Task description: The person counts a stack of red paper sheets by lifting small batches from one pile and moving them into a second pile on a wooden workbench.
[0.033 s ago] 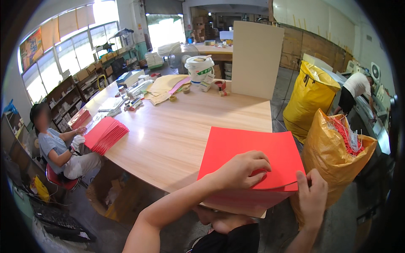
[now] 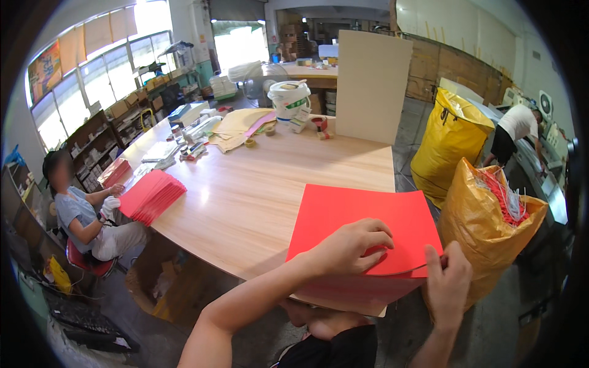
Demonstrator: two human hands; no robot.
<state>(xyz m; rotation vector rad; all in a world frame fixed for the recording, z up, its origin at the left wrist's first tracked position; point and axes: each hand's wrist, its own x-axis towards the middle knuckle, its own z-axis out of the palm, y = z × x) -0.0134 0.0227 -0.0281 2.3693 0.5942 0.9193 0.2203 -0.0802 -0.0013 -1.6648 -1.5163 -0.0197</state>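
A tall, squared stack of flat red paper sheets [image 2: 356, 211] stands at the near right edge of the wooden table. My left hand [image 2: 359, 245] lies on the top sheet near its front edge; its fingers are bent, thumb apart from them, with nothing seen between. At the near right corner of the stack, my right hand [image 2: 449, 276] pinches the edge of the top red sheet between thumb and fingers. That corner is slightly lifted from the layers below, leaving a narrow dark gap. Whether one sheet or more is pinched, I cannot tell.
A seated person [image 2: 76, 208] at the left handles a fanned red stack [image 2: 153, 196]. Tape rolls, brown paper and a white bucket [image 2: 288, 101] stand farther back, beside an upright beige board [image 2: 374, 86]. Yellow sacks [image 2: 491, 239] stand close right; another person [image 2: 518, 129] bends over beyond.
My right hand has shifted slightly left and up with the sheet's corner, which stands a little more lifted. My left hand has hardly moved.
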